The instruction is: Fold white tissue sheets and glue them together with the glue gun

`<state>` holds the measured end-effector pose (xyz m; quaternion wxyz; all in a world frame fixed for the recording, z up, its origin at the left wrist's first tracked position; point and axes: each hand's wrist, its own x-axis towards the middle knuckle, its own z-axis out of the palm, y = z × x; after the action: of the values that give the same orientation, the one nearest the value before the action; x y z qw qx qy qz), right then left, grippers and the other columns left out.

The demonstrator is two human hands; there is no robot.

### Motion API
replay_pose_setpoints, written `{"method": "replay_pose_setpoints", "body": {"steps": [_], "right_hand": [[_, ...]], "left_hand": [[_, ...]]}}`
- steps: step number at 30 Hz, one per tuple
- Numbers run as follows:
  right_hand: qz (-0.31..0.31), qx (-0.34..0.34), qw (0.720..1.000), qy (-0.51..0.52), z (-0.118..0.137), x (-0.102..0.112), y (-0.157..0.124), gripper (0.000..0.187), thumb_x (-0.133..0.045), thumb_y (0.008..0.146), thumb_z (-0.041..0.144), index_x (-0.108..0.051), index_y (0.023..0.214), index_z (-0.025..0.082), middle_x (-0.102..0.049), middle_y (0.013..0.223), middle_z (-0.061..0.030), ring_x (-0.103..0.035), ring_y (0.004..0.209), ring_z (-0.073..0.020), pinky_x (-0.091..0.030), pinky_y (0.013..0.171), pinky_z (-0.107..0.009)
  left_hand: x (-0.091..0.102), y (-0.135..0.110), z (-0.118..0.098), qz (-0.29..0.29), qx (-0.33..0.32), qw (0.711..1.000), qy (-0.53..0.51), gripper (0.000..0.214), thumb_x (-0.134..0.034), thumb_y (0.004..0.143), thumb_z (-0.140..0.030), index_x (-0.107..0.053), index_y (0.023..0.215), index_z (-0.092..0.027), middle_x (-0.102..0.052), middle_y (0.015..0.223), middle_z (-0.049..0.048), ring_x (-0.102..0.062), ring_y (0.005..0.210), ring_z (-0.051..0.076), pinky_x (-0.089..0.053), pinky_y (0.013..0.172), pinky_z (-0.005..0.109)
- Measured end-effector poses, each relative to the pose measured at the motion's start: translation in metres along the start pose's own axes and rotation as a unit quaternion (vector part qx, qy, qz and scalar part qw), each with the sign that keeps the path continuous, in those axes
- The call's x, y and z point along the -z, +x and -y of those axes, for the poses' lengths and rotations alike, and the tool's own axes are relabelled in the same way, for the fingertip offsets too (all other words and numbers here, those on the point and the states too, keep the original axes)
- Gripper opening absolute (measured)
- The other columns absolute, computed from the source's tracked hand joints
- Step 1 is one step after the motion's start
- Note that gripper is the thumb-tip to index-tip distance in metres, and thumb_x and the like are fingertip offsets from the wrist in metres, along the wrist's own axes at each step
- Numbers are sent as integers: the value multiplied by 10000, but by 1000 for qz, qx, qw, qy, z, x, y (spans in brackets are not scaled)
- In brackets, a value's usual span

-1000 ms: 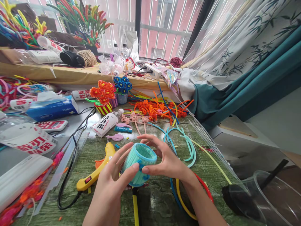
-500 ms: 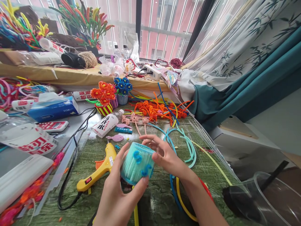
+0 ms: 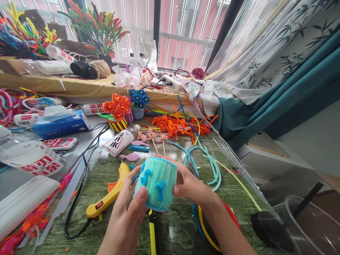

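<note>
Between both hands, above the table, is a small turquoise pot (image 3: 155, 182) made of pipe cleaners, with a blue rim and blue curled shapes, one like a Y, on its side. My left hand (image 3: 132, 198) grips it from the left, thumb pressed on the front. My right hand (image 3: 188, 184) holds the right side, its thumb at the edge and the other fingers hidden behind. Left of the pot lies a yellow glue gun (image 3: 110, 196). Blue and turquoise pipe cleaners (image 3: 216, 170) curl on the table to the right.
A white-labelled bottle (image 3: 120, 140) lies beyond the hands, near a pile of orange pipe cleaners (image 3: 172, 125). Flower pots with orange flowers (image 3: 117, 106) and blue flowers (image 3: 139, 99) stand behind. A black cable (image 3: 83, 177) runs on the left. A clear plastic cup (image 3: 302, 221) sits at right.
The pot has been turned in the hands, bringing a Y-shaped blue piece to the front. My right hand has come down from the rim to its side; my left thumb has moved up.
</note>
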<state>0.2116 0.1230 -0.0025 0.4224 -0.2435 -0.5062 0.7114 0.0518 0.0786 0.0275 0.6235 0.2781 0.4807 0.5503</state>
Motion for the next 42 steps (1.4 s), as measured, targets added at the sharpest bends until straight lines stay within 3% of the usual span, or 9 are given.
{"method": "replay_pose_setpoints", "body": {"steps": [4,7,11,13,16,20,22,30,42], "right_hand": [[0,22,999,27,-2,-5,-1,949,-919,568,531,-511,1392,296,-598,1338,-72,-597,1200,-282,-488,1005,-408],[-60,39,997,12,-3,-4,0,919,-928,551,524,-540,1349,285,-624,1271,-66,-626,1122,-264,-507,958,-387],[-144,72,986,-36,-3,-2,4,876,-902,562,574,-542,1302,272,-652,1159,-58,-644,986,-230,-540,835,-337],[-158,90,982,-60,-2,-3,4,850,-898,567,573,-540,1276,269,-644,1127,-50,-632,931,-206,-542,778,-302],[-168,103,976,-92,-1,-5,4,815,-895,574,568,-532,1236,261,-630,1089,-41,-614,872,-177,-534,723,-270],[-163,107,976,-103,-2,-5,3,763,-880,604,567,-522,1207,267,-618,1057,-27,-600,840,-161,-523,692,-255],[-157,110,976,-100,-3,-5,4,752,-885,607,552,-518,1201,272,-617,1034,-18,-598,831,-157,-520,689,-252],[-159,107,975,-114,-2,-5,3,750,-870,623,573,-502,1203,271,-618,1029,-23,-623,857,-177,-527,710,-276],[-159,107,977,-95,1,-6,4,747,-879,608,565,-500,1177,262,-610,1018,-21,-614,850,-172,-519,705,-271]], "left_hand": [[-4,-2,-1,17,-10,999,34,734,-719,700,-652,-507,1282,-259,-725,1109,81,-714,829,236,-540,574,255],[-1,-5,-4,-38,-95,983,153,650,-666,739,-674,-539,1231,-268,-732,994,54,-703,762,226,-543,620,283],[5,-11,-9,-146,-300,875,352,248,-743,751,-522,-675,847,-304,-698,814,-15,-616,641,148,-483,680,246],[6,-12,-9,-134,-362,843,374,158,-771,749,-440,-685,754,-308,-691,742,-32,-564,573,129,-458,672,243],[8,-7,-5,-95,-420,814,390,98,-770,764,-359,-703,768,-288,-701,737,-32,-582,568,131,-477,668,242],[20,2,1,-48,-521,698,488,57,-686,850,-224,-665,899,-245,-695,829,-38,-610,624,98,-505,698,204],[24,4,1,-38,-537,670,510,78,-661,870,-178,-638,926,-227,-684,852,-34,-613,660,79,-500,719,179],[22,4,1,-37,-550,659,512,92,-655,879,-146,-620,936,-208,-664,855,-24,-610,709,68,-486,771,173],[21,2,-1,-9,-515,707,485,78,-649,884,-180,-611,923,-236,-639,816,-46,-555,638,58,-444,610,174]]}}
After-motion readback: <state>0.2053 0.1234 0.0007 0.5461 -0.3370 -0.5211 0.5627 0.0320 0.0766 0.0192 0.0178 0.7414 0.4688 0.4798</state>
